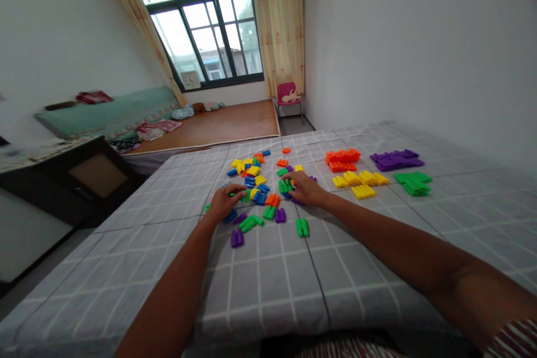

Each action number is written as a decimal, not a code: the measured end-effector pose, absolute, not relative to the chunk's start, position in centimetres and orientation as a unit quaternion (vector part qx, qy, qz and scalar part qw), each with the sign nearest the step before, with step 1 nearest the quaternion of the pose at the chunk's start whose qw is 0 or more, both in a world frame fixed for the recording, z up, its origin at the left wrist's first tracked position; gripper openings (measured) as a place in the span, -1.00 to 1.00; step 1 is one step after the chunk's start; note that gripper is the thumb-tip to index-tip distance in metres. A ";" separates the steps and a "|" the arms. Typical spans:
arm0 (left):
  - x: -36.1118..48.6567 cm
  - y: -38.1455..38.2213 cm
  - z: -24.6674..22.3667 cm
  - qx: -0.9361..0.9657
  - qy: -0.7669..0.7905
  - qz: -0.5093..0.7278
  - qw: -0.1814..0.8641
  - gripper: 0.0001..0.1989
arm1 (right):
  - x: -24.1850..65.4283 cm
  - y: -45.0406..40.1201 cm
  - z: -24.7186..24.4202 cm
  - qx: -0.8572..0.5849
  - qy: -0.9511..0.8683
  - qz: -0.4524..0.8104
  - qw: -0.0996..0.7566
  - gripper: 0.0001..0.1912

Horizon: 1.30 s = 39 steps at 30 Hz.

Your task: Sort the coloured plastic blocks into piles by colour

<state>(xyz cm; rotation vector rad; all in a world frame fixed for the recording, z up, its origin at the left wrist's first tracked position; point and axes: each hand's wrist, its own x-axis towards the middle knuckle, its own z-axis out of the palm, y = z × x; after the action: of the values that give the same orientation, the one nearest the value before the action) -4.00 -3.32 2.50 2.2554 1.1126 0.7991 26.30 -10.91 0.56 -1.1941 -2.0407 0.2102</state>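
Observation:
Small ridged plastic blocks in several colours lie scattered on the checked cloth. My left hand [225,201] is at the left of the pile, thumb and fingers closed at a green block [248,195]. Blue blocks [259,198] sit just right of its fingertips. My right hand [308,188] grips a few green blocks [286,187] joined side by side. Under that hand, purple blocks are partly hidden. Nearer to me lie a purple pair [237,238], a green pair [302,227] and another purple pair [280,215].
On the right, blocks stand grouped by colour: orange [343,159], yellow [361,180], purple [396,159] and green [414,183]. The grey checked cloth [268,279] covers the surface before me. Beyond are a brown mat [235,120], a pink chair [287,91] and a dark cabinet [54,190].

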 end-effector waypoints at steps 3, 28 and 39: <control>-3.4 -3.6 2.0 0.801 0.395 0.308 0.327 -0.60 | 26.6 -11.0 0.6 -0.482 -0.786 0.090 0.377 -0.59; -3.1 -3.6 1.1 0.744 0.320 0.319 0.493 -0.55 | 25.7 -12.1 0.5 -0.455 -0.827 0.088 0.317 -0.57; -3.6 -3.7 2.7 0.796 0.396 0.249 0.384 -0.44 | 31.5 -13.5 3.9 -0.439 -0.838 0.011 0.323 -0.50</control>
<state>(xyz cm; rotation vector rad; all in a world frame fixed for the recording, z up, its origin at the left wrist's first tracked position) -3.62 -3.73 2.74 2.0292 1.0085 0.6359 31.55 -13.47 3.93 -1.1526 -2.1989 0.0294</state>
